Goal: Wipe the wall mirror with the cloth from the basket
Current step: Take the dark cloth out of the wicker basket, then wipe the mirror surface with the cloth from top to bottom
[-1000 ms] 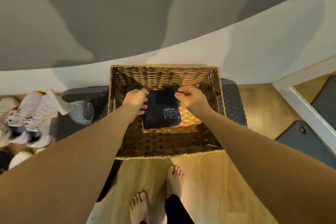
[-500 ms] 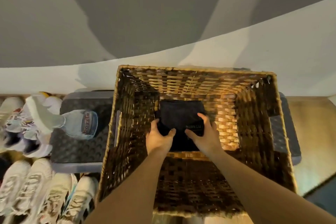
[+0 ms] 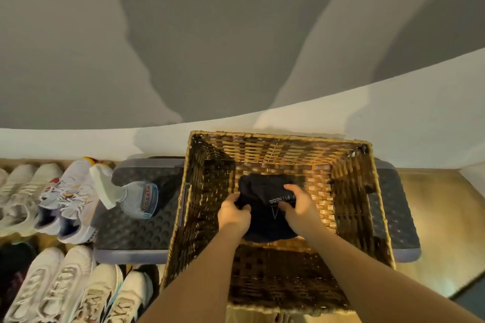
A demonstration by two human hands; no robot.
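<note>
A dark navy cloth [image 3: 262, 204] with white lettering lies bunched at the bottom of a brown wicker basket [image 3: 349, 191]. Both of my arms reach down inside the basket. My left hand [image 3: 233, 214] grips the cloth's left edge with curled fingers. My right hand [image 3: 298, 204] grips the cloth on its right side, fingers curled over the lettering. The wall mirror is out of view.
The basket stands on a dark studded step platform [image 3: 136, 223] against a white wall [image 3: 393, 126]. A clear spray bottle [image 3: 126, 194] with a white trigger lies on the platform's left part. Several white sneakers [image 3: 52, 204] line the floor at left. Wooden floor [image 3: 433, 231] lies at right.
My head has moved closer over the basket. Both hands went from resting on the flat folded cloth to gripping it, and the cloth is now bunched up.
</note>
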